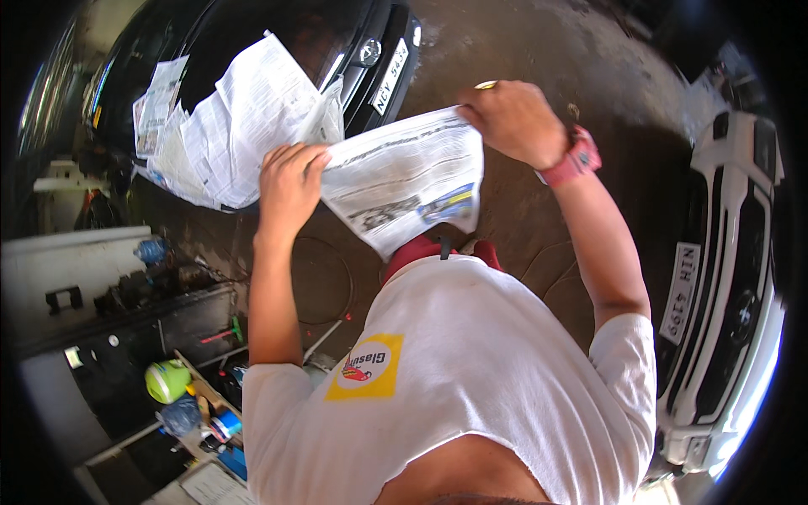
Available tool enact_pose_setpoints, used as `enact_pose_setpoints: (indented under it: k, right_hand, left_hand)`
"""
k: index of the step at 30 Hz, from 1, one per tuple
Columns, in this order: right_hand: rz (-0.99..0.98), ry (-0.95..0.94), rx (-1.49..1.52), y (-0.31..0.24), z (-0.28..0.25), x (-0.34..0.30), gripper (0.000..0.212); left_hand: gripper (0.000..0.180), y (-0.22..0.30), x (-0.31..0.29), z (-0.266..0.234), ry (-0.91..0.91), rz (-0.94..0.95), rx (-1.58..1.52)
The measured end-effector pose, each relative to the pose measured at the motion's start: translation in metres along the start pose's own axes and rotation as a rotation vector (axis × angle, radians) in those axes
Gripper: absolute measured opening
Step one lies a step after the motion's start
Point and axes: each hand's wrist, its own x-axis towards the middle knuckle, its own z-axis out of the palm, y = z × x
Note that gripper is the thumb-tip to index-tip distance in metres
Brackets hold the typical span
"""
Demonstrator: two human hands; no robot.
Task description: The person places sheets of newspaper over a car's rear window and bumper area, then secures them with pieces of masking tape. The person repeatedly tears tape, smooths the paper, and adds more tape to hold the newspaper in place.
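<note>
A sheet of newspaper (404, 172) is stretched between my two hands in front of my body. My left hand (289, 181) pinches its upper left corner, beside the papered part of a dark car (278, 29). My right hand (515, 122), with a red watch on the wrist, is closed on the upper right corner, and something small and yellow shows by its fingers. More newspaper sheets (244, 109) cover the corner of the dark car just beyond my left hand. The held sheet's lower edge hangs loose near my waist.
To the right stands a white vehicle (724, 295), its grille facing me. On the left is a cluttered bench (109, 311) with a blue plastic bottle (151, 250). Below it lie a lime-green container (168, 380) and a blue can (225, 425). A thin hose or cable (349, 282) curls on the brown floor.
</note>
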Motion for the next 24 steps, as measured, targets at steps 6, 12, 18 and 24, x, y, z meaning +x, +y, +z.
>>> enact_pose_setpoints:
  k: [6,12,18,24]
  right_hand:
    - [-0.130,0.124,-0.399,-0.007,-0.098,-0.022,0.010]
    - [-0.110,-0.063,-0.614,-0.017,-0.136,-0.035,0.007]
    - [-0.240,-0.243,-0.541,-0.028,-0.116,-0.040,0.017]
    - [-0.120,-0.220,-0.488,-0.009,-0.095,-0.063,0.026]
  left_hand:
    - [0.040,0.022,0.001,0.077,0.206,-0.161,0.057]
    - [0.055,0.073,0.025,0.094,0.380,-0.039,-0.466]
    - [0.015,0.171,0.051,0.133,0.345,0.076,-0.754]
    - [0.005,0.168,0.038,0.147,0.325,0.050,-0.786]
